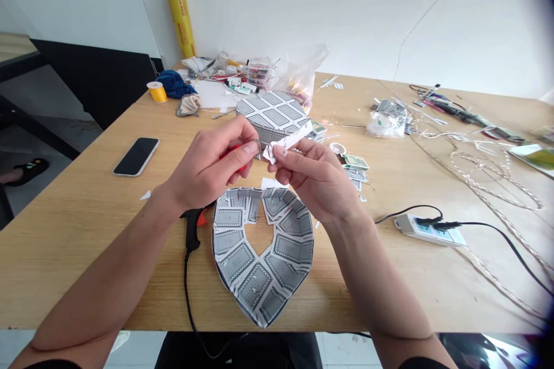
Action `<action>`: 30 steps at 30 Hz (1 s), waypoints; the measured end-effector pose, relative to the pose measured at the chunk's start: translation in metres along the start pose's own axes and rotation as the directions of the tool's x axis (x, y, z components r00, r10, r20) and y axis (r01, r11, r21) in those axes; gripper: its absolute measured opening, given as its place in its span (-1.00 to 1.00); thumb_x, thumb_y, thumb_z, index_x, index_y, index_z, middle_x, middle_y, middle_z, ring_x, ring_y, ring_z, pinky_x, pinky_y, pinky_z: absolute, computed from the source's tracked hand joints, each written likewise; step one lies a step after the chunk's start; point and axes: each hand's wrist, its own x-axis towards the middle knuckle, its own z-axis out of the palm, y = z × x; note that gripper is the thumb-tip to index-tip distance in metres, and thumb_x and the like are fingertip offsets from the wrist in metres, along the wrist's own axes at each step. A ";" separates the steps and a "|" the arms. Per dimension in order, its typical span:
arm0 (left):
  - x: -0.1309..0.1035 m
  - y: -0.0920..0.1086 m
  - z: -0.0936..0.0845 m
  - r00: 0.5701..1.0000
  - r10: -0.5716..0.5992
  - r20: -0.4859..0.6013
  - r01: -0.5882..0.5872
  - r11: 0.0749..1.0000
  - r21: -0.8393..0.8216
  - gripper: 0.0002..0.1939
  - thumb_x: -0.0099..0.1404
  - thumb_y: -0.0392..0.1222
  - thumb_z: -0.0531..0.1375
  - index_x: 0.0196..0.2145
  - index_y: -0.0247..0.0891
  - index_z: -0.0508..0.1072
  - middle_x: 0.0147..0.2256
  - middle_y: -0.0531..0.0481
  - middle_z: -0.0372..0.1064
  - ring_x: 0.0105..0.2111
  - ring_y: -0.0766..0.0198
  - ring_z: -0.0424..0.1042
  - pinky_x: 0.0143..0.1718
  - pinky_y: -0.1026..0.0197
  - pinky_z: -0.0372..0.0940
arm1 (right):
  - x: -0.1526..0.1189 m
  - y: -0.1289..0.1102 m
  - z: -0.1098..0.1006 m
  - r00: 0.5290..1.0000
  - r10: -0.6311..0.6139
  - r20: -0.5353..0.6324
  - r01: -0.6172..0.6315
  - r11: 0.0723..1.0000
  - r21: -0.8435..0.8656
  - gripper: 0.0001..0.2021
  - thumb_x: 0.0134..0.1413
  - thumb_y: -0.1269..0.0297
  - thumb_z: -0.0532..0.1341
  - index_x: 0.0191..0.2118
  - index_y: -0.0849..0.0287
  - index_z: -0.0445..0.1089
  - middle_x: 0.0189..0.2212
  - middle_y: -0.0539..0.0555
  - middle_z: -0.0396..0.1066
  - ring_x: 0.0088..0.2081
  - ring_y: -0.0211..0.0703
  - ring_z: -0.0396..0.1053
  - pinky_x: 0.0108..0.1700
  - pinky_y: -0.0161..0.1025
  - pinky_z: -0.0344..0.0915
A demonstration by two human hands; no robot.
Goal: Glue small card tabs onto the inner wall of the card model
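My left hand (216, 161) is closed around a red-handled tool (238, 157), whose thin metal tip points toward my other hand. Between the thumb and fingers of my right hand (315, 173) is a crumpled white paper strip (288, 143). The tool's tip and the strip nearly meet; whether they touch is hard to tell. Below both hands, on the table, lies a heart-shaped frame of grey patterned playing cards (264, 265) with an open centre. Behind the hands stands a card-covered round box (274, 115), partly hidden. A black glue gun (193, 230) with a red trigger lies left of the frame.
A phone (137, 156) lies on the wooden table (86, 196) at left. Yellow ribbon spool (156, 91), blue cloth (173, 84) and plastic bag (303, 78) are further back. At right are a power strip (430, 230), loose cords (489, 173) and cards (355, 168).
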 end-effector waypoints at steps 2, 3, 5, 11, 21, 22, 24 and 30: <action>0.000 0.002 0.000 1.000 -0.005 0.010 0.005 1.000 0.017 -0.84 0.59 -0.12 0.13 -0.21 -0.17 0.37 -0.49 0.09 0.37 -0.57 0.36 0.29 -0.61 0.27 0.23 | 0.001 0.001 0.000 1.000 -0.001 -0.001 0.001 1.000 0.000 -0.68 -0.10 0.13 0.65 -0.40 0.15 0.56 -0.47 0.02 0.58 -0.49 -0.31 0.37 -0.42 -0.28 0.26; 0.000 0.002 0.000 1.000 -0.008 0.017 0.007 1.000 0.031 -0.83 0.58 -0.12 0.13 -0.21 -0.18 0.37 -0.49 0.09 0.37 -0.58 0.36 0.28 -0.60 0.26 0.22 | 0.001 0.001 0.000 1.000 -0.001 0.002 0.001 1.000 0.001 -0.69 -0.10 0.13 0.64 -0.39 0.15 0.57 -0.47 0.02 0.58 -0.48 -0.30 0.38 -0.41 -0.28 0.27; 0.000 0.004 -0.001 1.000 -0.010 0.028 0.008 0.998 0.055 -0.83 0.58 -0.13 0.12 -0.22 -0.18 0.38 -0.50 0.09 0.37 -0.57 0.37 0.28 -0.59 0.26 0.22 | 0.001 0.002 0.000 1.000 0.001 0.014 -0.001 1.000 0.008 -0.71 -0.09 0.14 0.64 -0.36 0.15 0.61 -0.46 0.03 0.58 -0.45 -0.28 0.41 -0.40 -0.28 0.27; 0.000 0.003 -0.005 0.998 0.016 0.057 -0.021 0.995 0.094 -0.84 0.57 -0.14 0.13 -0.21 -0.19 0.40 -0.48 0.09 0.38 -0.55 0.36 0.32 -0.56 0.25 0.24 | 0.001 0.002 0.001 1.000 0.016 0.015 -0.017 0.999 0.045 -0.72 -0.14 0.18 0.66 -0.42 0.17 0.62 -0.47 0.03 0.58 -0.47 -0.33 0.38 -0.41 -0.31 0.25; 0.000 0.003 -0.009 0.994 0.039 0.106 -0.058 0.982 0.182 -0.84 0.59 -0.15 0.12 -0.18 -0.19 0.44 -0.44 0.09 0.41 -0.51 0.38 0.34 -0.50 0.23 0.25 | 0.000 0.005 0.002 0.999 -0.031 -0.004 0.032 0.999 0.023 -0.73 -0.08 0.15 0.64 -0.37 0.12 0.62 -0.46 0.00 0.53 -0.45 -0.29 0.29 -0.42 -0.26 0.10; 0.000 0.003 -0.009 0.993 0.047 0.109 -0.067 0.980 0.188 -0.84 0.59 -0.15 0.12 -0.18 -0.19 0.44 -0.45 0.10 0.41 -0.51 0.38 0.34 -0.50 0.23 0.25 | 0.000 0.005 0.002 0.999 -0.037 -0.010 0.037 0.999 0.019 -0.73 -0.08 0.14 0.63 -0.38 0.12 0.61 -0.48 -0.01 0.51 -0.47 -0.30 0.25 -0.42 -0.25 0.08; 0.000 0.003 -0.009 0.992 0.059 0.110 -0.081 0.976 0.201 -0.84 0.59 -0.15 0.11 -0.18 -0.19 0.44 -0.45 0.11 0.41 -0.52 0.38 0.34 -0.49 0.23 0.25 | -0.001 0.007 0.003 0.998 -0.052 -0.021 0.052 0.998 0.023 -0.71 -0.07 0.13 0.63 -0.42 0.13 0.58 -0.50 -0.02 0.48 -0.48 -0.31 0.19 -0.44 -0.25 0.03; -0.001 0.000 -0.006 0.991 0.116 0.073 -0.131 0.958 0.255 -0.84 0.59 -0.15 0.11 -0.18 -0.19 0.42 -0.47 0.13 0.40 -0.54 0.39 0.31 -0.49 0.20 0.22 | -0.003 0.010 0.006 0.996 -0.088 -0.024 0.089 0.995 0.045 -0.68 -0.03 0.13 0.62 -0.49 0.16 0.53 -0.55 -0.03 0.41 -0.49 -0.33 0.14 -0.44 -0.25 -0.04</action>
